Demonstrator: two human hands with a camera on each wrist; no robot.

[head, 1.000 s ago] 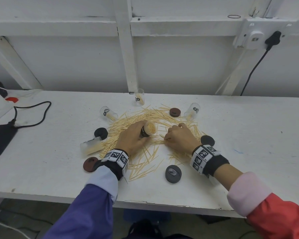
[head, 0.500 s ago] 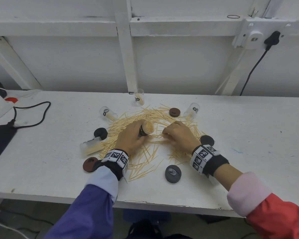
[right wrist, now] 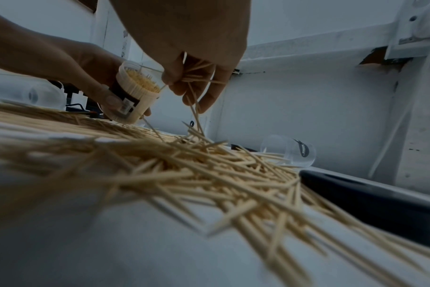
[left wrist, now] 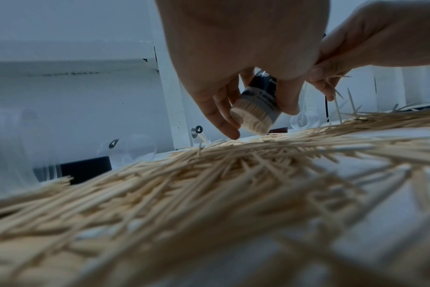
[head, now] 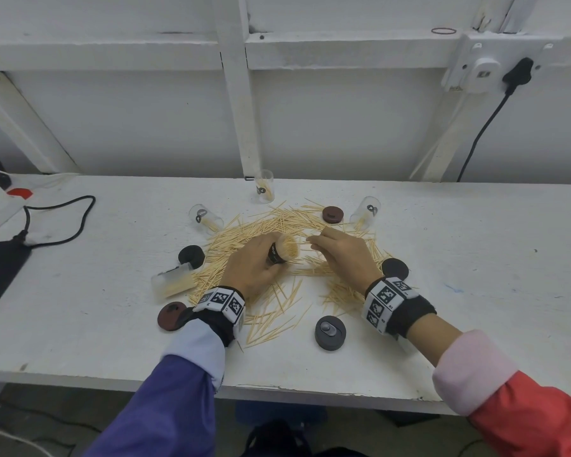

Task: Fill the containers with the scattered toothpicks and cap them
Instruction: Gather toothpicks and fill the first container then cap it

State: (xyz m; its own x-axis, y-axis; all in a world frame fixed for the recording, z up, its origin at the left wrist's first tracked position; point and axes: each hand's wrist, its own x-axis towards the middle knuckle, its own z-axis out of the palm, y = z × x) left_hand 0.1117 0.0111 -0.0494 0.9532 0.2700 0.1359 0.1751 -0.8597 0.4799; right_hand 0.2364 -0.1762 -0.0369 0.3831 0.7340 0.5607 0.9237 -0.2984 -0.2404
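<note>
On the white table (head: 475, 258), left hand (head: 251, 268) still grasps the full container (head: 282, 249); right hand (head: 343, 255) now pinches lifted toothpicks (right wrist: 196, 77).

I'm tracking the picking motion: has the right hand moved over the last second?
Yes. The right hand has shifted away from the person, toward the maroon cap, and has risen off the toothpick pile with pinched toothpicks, beside the held container.

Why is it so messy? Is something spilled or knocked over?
Yes. Toothpicks lie scattered across the table, and three clear containers lie tipped on their sides. The left hand holds a nearly full one; the right hand pinches more.
</note>
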